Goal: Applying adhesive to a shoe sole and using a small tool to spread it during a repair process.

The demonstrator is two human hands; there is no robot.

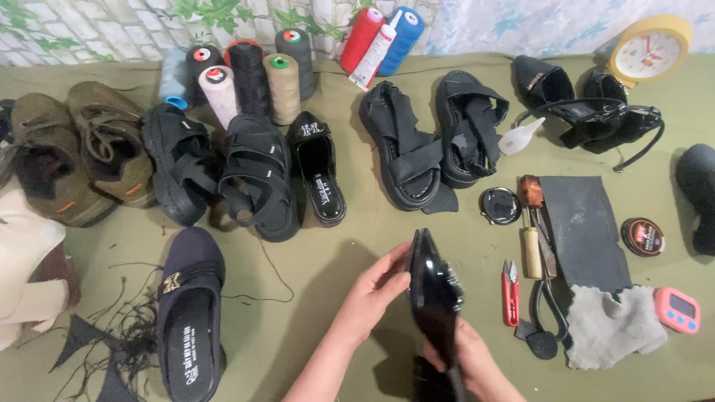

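Black shoe [434,294], glossy and narrow, is held edge-on above the olive surface [328,246], low and centre in the view. Left hand [376,286] curls closed around its upper edge; right hand [473,361] grips its lower end. Step in hand appears to be inspection; a steady two-handed hold is required. Red snips [510,292], a wooden-handled tool [532,249] and grey cloth [614,324] lie just right

Snips [510,293] right of shoe [434,286]
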